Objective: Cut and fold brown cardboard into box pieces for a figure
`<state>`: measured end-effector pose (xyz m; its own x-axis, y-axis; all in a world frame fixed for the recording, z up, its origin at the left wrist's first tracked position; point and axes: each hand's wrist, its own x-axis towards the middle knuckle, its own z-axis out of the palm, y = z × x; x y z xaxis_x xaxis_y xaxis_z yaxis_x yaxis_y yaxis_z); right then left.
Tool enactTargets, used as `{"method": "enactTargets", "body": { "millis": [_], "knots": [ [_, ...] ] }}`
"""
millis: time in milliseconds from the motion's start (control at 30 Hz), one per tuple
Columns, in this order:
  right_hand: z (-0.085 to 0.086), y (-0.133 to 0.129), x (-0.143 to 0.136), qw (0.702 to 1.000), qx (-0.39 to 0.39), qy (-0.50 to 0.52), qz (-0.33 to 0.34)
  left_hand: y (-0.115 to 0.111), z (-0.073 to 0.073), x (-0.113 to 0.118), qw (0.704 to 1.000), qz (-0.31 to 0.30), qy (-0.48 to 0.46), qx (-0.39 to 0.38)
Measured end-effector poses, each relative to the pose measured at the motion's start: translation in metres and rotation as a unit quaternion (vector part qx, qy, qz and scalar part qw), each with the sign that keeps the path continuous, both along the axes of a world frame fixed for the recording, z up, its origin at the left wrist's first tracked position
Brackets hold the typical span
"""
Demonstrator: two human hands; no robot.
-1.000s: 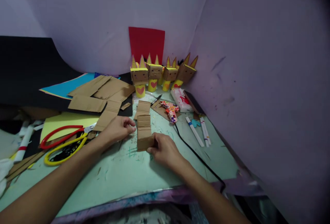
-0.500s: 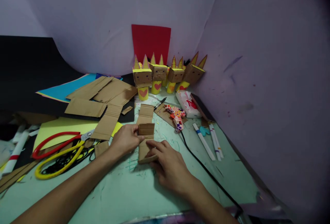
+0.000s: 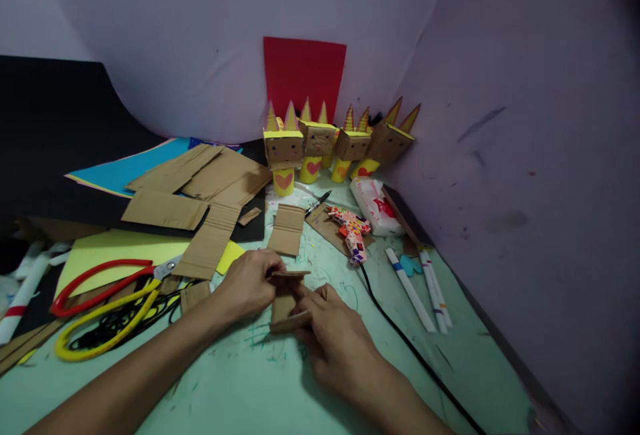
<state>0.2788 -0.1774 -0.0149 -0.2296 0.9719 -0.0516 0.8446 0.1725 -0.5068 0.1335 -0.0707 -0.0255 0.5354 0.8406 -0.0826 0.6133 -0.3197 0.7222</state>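
Between my two hands, on the pale green table, a small strip of brown cardboard (image 3: 283,308) has its far and near ends bent up. My left hand (image 3: 253,283) is closed on the far flap, fingers pinching its left side. The near flap is gripped by my right hand (image 3: 330,331), whose index finger reaches over the strip's middle; the thumb is partly hidden. Just beyond lies a flat, creased cardboard piece (image 3: 287,229). To the right of it, a flower-patterned glue gun (image 3: 353,231) rests on a cardboard scrap, its black cord running toward me.
Scissors with red and yellow handles (image 3: 165,268) lie at left over black cord. Cardboard pieces (image 3: 165,208) are piled behind them. Several cardboard figures with pointed ears (image 3: 284,151) stand at the back. White markers (image 3: 410,291) and a tissue pack (image 3: 376,207) are at right.
The far flap of the cardboard strip has been folded further up and now shows nearly edge-on. Both hands are closer together around it. The view has shifted slightly.
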Motion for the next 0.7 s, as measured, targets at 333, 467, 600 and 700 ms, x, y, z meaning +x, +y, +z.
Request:
{"method": "enactTargets", "body": {
  "millis": [333, 467, 600, 700],
  "knots": [
    [-0.004, 0.0, 0.0, 0.999, 0.008, 0.035, -0.017, -0.011, 0.008, -0.002, 0.989, -0.089, 0.062, 0.1],
    [-0.016, -0.002, 0.002, 0.997, 0.047, 0.067, -0.014, -0.011, 0.007, -0.005, 0.995, -0.074, 0.042, 0.059],
    [-0.026, -0.009, 0.006, 0.983, 0.132, 0.128, -0.002, -0.012, 0.007, -0.006, 0.998, -0.044, 0.019, 0.047],
    [-0.028, -0.017, 0.009, 0.972, 0.165, 0.165, -0.001, -0.015, 0.006, -0.008, 0.999, -0.031, 0.022, 0.039]
  ]
}}
